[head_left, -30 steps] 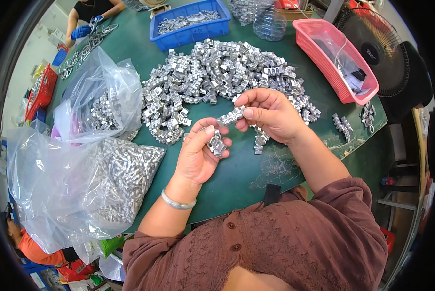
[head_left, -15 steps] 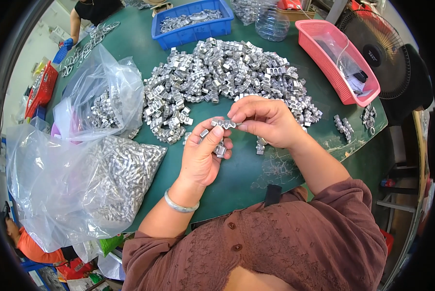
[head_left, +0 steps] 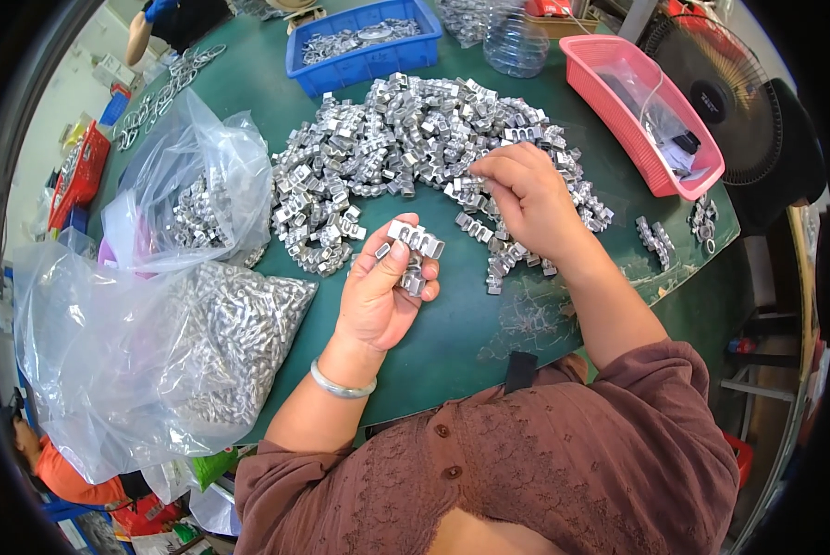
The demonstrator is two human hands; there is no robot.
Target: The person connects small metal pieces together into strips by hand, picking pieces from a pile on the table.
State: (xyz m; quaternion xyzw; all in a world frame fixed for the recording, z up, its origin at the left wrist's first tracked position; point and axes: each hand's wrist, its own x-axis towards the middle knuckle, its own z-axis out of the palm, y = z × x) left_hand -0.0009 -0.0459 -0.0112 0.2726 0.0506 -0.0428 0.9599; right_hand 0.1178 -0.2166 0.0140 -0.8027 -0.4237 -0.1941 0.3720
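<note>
Small silver wavy metal pieces (head_left: 417, 239) lie in my left hand (head_left: 370, 301), which is closed around several of them, with the thumb pressed on top. A pale bangle circles that wrist. Farther right, my right hand (head_left: 537, 205) reaches over the near edge of a large heap of the same metal pieces (head_left: 415, 129). Its thumb and forefinger are drawn together at one silver metal piece (head_left: 468, 186). A few loose pieces (head_left: 494, 268) lie below that hand on the green table (head_left: 452, 342).
Clear plastic bags (head_left: 91, 324) full of small metal parts stand at left. Beyond the heap is a blue bin (head_left: 368, 67) of parts; a pink basket (head_left: 651, 120) and a black fan (head_left: 711, 97) stand at right. Another person's arm (head_left: 140, 37) shows at far left.
My right hand has left the piece beside my left hand and moved away and right to the heap. The pieces in my left hand now show more fully.
</note>
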